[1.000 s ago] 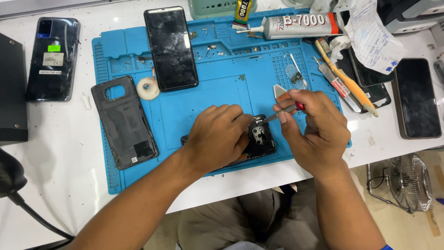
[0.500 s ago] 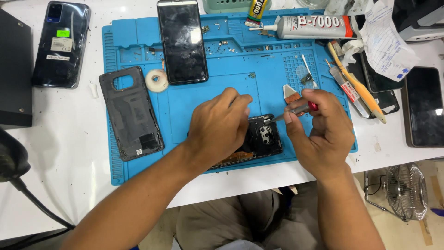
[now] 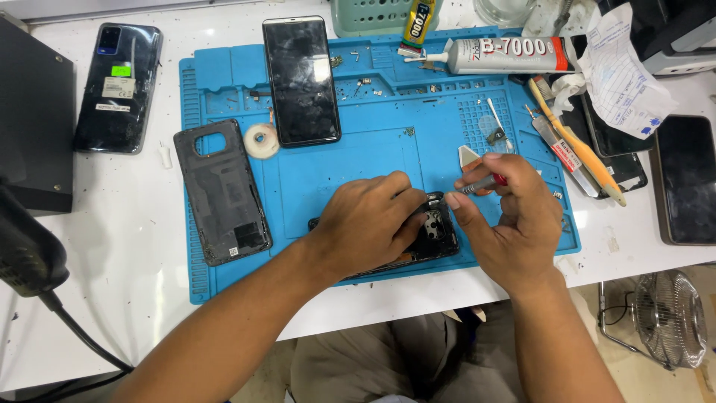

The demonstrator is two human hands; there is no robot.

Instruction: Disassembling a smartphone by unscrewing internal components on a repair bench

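An opened black phone [image 3: 434,237] lies near the front edge of a blue work mat [image 3: 358,160]. My left hand [image 3: 365,224] presses down on it and covers most of its body; only the camera end shows. My right hand [image 3: 511,216] holds a small screwdriver [image 3: 477,184] with a red band, its tip pointing left at the phone's top edge. Just behind the screwdriver, a white triangular pick [image 3: 468,157] rests on the mat.
On the mat lie a dark phone back cover [image 3: 221,192], a roll of tape [image 3: 261,140], a phone face up [image 3: 300,79] and tweezers [image 3: 498,127]. Glue tubes [image 3: 500,54], brushes, papers and more phones sit at the right. A dark blue phone [image 3: 119,86] and black box lie left.
Both hands and the phone stay in nearly the same place on the mat. The view has shifted a little. The screwdriver tip has stayed at the phone's top edge.
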